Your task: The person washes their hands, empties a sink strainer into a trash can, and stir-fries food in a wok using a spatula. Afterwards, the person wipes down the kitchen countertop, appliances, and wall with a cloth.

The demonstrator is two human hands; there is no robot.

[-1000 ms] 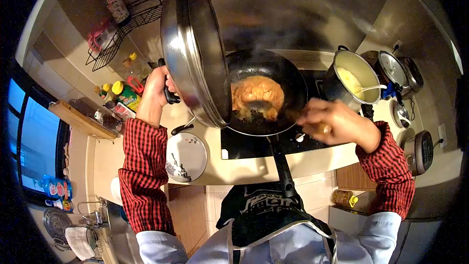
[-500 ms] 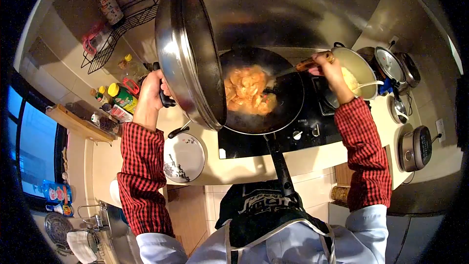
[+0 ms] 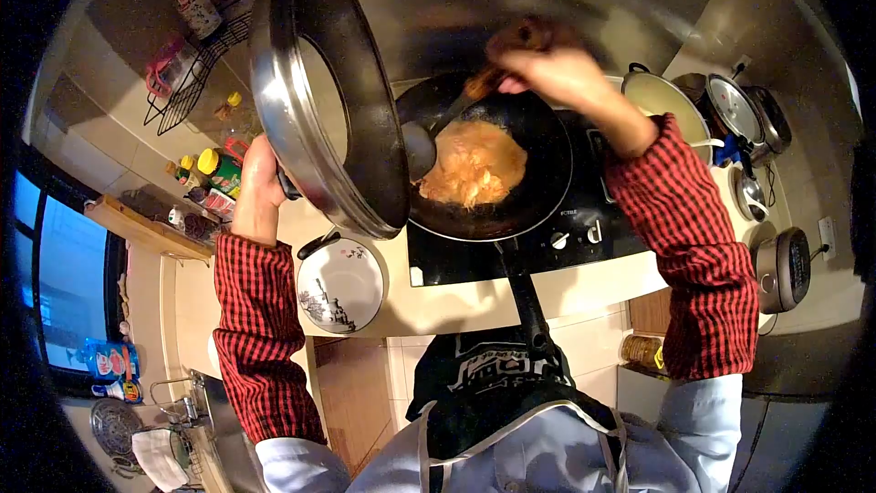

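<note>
My left hand (image 3: 262, 178) grips the handle of a large metal lid (image 3: 301, 100), held on edge at the left of the wok; most of its fingers are behind the lid. My right hand (image 3: 547, 68), slightly blurred, is closed round the wooden handle of a spatula (image 3: 420, 151) above the wok's far side. The spatula's dark blade is at the left of the orange-brown food (image 3: 476, 164). That food lies in saucy pieces in the black wok (image 3: 543, 192), whose handle points toward me.
Right of the wok stands a pot (image 3: 662, 96) with a white ladle handle over its rim. A patterned plate (image 3: 342, 283) sits on the counter at the left, near bottles (image 3: 219, 169). Stove knobs (image 3: 559, 240) face me. A rice cooker (image 3: 780, 269) stands far right.
My right hand has swung from the wok's right side over to its far side, bringing the spatula to the left of the food. The lid has shifted a little left with my left hand.
</note>
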